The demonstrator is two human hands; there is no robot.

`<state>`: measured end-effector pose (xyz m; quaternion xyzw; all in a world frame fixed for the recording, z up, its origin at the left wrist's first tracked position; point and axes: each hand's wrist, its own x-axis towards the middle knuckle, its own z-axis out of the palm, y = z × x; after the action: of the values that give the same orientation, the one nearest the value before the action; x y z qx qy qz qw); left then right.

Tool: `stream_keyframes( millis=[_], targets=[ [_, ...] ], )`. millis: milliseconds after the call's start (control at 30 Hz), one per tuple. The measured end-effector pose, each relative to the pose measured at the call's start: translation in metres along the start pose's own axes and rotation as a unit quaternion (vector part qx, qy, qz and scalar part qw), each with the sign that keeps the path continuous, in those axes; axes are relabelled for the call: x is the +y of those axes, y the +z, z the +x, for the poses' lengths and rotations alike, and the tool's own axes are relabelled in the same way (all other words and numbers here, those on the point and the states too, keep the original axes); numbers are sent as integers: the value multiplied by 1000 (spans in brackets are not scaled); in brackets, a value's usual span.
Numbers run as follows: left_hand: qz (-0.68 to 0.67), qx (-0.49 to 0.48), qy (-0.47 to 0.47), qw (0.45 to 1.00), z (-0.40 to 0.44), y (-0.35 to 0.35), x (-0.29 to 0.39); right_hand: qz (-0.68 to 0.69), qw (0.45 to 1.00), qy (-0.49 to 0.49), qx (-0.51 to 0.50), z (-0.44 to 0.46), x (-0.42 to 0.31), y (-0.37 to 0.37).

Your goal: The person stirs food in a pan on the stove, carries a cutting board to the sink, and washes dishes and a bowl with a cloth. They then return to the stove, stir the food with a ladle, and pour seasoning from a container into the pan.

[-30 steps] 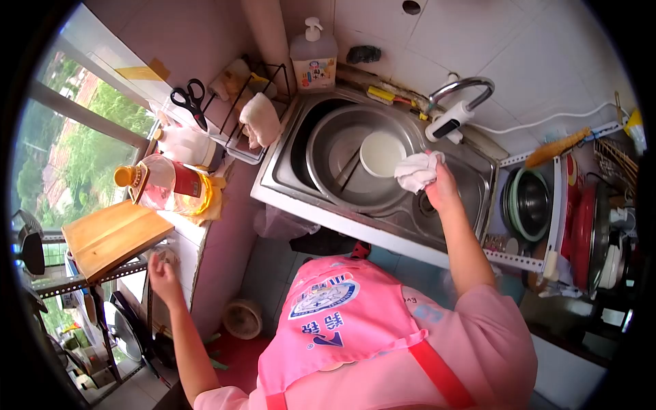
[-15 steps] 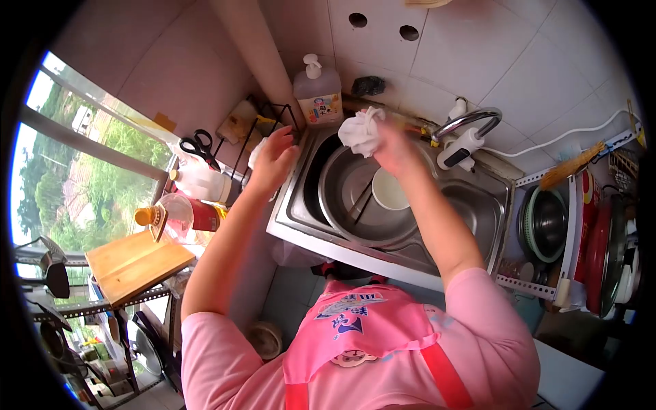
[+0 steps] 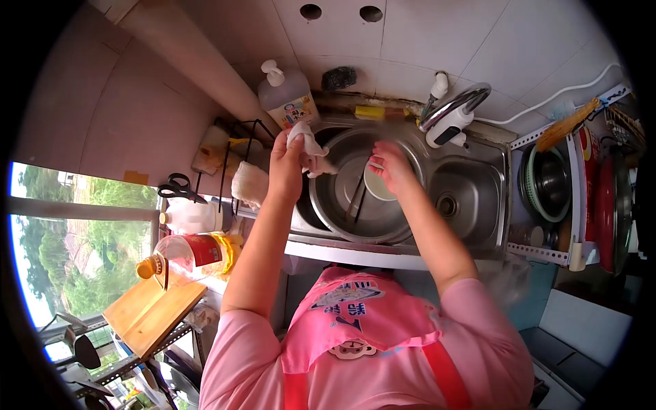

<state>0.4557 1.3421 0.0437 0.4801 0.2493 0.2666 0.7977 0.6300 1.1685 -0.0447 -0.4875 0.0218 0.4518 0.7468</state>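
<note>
A white crumpled cloth (image 3: pixel 309 146) hangs from my left hand (image 3: pixel 287 162), whose fingers are closed on it near the soap bottle (image 3: pixel 288 96). My right hand (image 3: pixel 391 166), fingers apart and holding nothing, is over the white bowl (image 3: pixel 377 184). That bowl sits in a large metal basin (image 3: pixel 333 197) in the sink (image 3: pixel 486 213). Chopsticks (image 3: pixel 355 196) lie in the basin beside the bowl. Left of my left hand, a second pale cloth (image 3: pixel 249 184) hangs on the wire rack (image 3: pixel 228 152).
The faucet (image 3: pixel 451 123) rises behind the sink. Scissors (image 3: pixel 180 188), an oil bottle (image 3: pixel 198 254) and a wooden board (image 3: pixel 154 311) are at the left. Stacked bowls (image 3: pixel 550 182) stand on the right rack. A yellow item (image 3: pixel 370 111) lies on the back ledge.
The cloth has passed from my right hand to my left. My left hand came up from the board area to the sink's left side, and my right hand moved over the bowl.
</note>
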Motion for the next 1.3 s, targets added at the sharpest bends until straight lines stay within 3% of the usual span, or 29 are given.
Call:
stream_keyframes(
  millis=[100, 167, 233, 267, 300, 333, 400, 433, 500, 567, 600, 633, 700, 767, 800, 833, 900, 933, 1100, 1167, 1200, 1300],
  targets=[
    [124, -55, -42, 990, -9, 30, 27, -7, 1000, 9, 2, -4, 11, -5],
    [108, -68, -48, 991, -11, 38, 29, 35, 998, 31, -35, -7, 13, -6],
    [-78, -86, -56, 992, -28, 64, 51, 50, 997, 44, -42, -3, 21, -16],
    [-114, -122, -67, 984, -31, 66, 59, 87, 993, 74, -39, 1, 26, -21],
    [-123, -92, -82, 985, -36, 77, 67, 123, 986, 104, -38, 4, 31, -24],
    [-95, -106, -89, 986, -32, 70, 63, 124, 985, 50, -110, -2, 33, -18],
    [-3, -156, -106, 982, -16, 41, 54, 110, 984, 38, -133, -39, 14, 6],
    [156, -100, -94, 978, -13, 38, 51, 98, 984, 28, -148, -58, 0, 23],
    [347, -81, 6, 934, -4, 24, 31, 112, 976, 39, -184, -65, -16, 39],
    [482, -143, 22, 864, -21, 49, 57, 128, 967, 57, -212, -57, -15, 49],
    [457, -214, 39, 862, -22, 51, 58, 132, 957, 29, -259, -54, -16, 59],
    [299, -260, -33, 918, -26, 54, 58, 135, 943, 1, -303, -54, -17, 69],
    [340, -266, 4, 902, -24, 54, 76, 158, 943, 2, -293, -53, -17, 87],
    [427, -161, 169, 874, 4, 33, 87, 296, 930, 62, -208, -40, -14, 102],
    [554, -64, 257, 789, 18, 23, 98, 254, 917, -5, -306, -12, -3, 98],
    [589, -13, 265, 763, 28, 20, 114, 243, 929, -8, -280, 16, 8, 96],
    [620, 13, 317, 717, 59, -6, 120, 245, 897, -4, -367, 63, 17, 101],
    [626, 7, 326, 708, 67, -10, 122, 149, 964, -6, -219, 39, -4, 130],
    [616, -36, 372, 694, 105, -24, 125, 170, 946, -15, -275, 97, 10, 146],
    [596, -74, 276, 750, 117, -28, 125, 247, 933, 10, -260, 102, 4, 163],
    [594, -74, 279, 751, 121, -30, 124, 172, 945, 3, -279, 99, -7, 167],
    [623, -82, 226, 744, 133, -37, 115, 212, 937, -38, -276, 100, -22, 188]
  ],
)
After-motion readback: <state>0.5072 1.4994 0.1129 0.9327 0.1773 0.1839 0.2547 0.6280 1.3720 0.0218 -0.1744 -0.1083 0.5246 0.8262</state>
